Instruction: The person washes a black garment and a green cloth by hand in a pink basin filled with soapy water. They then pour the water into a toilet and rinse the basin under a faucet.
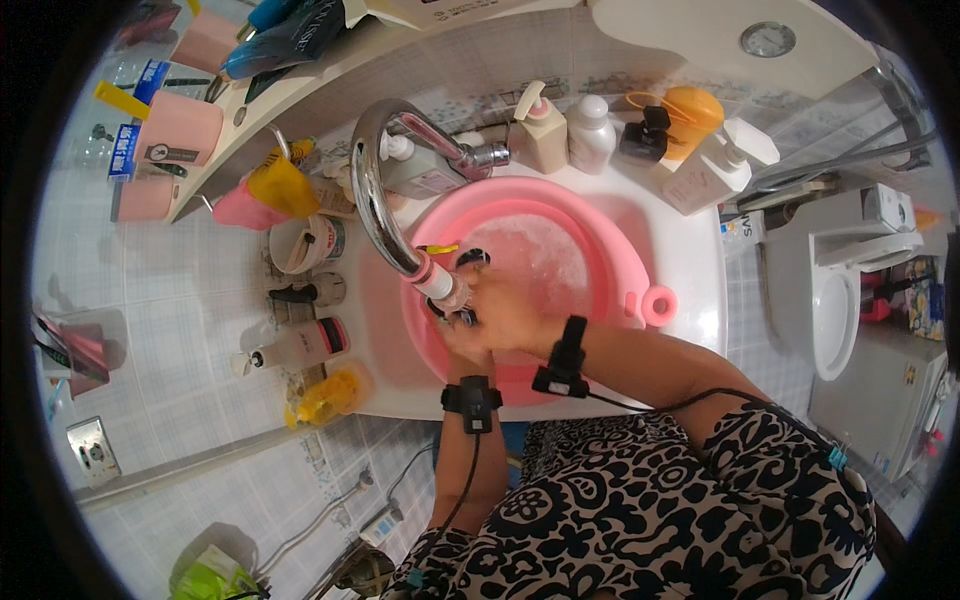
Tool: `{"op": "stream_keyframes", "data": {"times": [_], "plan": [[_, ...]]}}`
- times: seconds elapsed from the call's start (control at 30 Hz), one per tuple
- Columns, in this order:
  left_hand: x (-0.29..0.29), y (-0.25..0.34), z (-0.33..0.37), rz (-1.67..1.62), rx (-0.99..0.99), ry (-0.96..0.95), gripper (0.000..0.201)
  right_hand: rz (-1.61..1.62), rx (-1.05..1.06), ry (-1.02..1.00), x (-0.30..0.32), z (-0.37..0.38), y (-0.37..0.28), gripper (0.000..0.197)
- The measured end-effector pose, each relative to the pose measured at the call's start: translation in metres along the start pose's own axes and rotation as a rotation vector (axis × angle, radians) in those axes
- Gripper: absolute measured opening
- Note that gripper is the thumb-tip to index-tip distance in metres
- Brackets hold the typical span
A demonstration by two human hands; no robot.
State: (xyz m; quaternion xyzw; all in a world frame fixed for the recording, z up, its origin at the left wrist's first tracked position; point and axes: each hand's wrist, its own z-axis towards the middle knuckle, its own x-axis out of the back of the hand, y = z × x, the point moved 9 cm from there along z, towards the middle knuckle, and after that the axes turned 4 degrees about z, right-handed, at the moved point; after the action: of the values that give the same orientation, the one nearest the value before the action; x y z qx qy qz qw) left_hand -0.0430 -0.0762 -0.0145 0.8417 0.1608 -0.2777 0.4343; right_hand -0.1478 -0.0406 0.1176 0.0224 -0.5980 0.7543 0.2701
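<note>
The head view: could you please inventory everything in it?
basin: one, pink, in sink
sink: one, white, centre
faucet: one, chrome, over basin
small item: at least one, dark, at hands
pump bottles: at least four, mostly pale, around sink
container: one, orange, back right
cups: at least two, pink, upper left
toilet: one, white, right
other toiletries: several, mixed, on ledges
wristbands: two, black, both wrists
left hand: one, bare, below faucet
right hand: one, bare, beside left

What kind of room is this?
Most likely a home bathroom: a white toilet stands at the right, a chrome faucet arches over a white washbasin with a pink tub in it, and toiletry bottles line its back edge.
</note>
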Motion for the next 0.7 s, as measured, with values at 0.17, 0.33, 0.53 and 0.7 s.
{"op": "stream_keyframes", "data": {"times": [0.17,0.33,0.53,0.7], "plan": [[0.021,-0.026,-0.011,-0.058,0.252,-0.001,0.043,0.014,0.257,-0.113,-0.006,-0.015,-0.027,0.030],[-0.029,-0.045,-0.019,-0.144,0.334,0.007,0.040,-0.097,-0.071,-0.136,-0.005,0.016,0.019,0.024],[-0.079,-0.028,-0.014,-0.156,0.309,-0.128,0.037,0.464,-0.430,0.124,0.036,0.050,0.094,0.060],[-0.074,-0.024,-0.013,-0.203,0.323,0.034,0.038,0.614,-0.506,0.218,0.063,0.083,0.111,0.104]]}}
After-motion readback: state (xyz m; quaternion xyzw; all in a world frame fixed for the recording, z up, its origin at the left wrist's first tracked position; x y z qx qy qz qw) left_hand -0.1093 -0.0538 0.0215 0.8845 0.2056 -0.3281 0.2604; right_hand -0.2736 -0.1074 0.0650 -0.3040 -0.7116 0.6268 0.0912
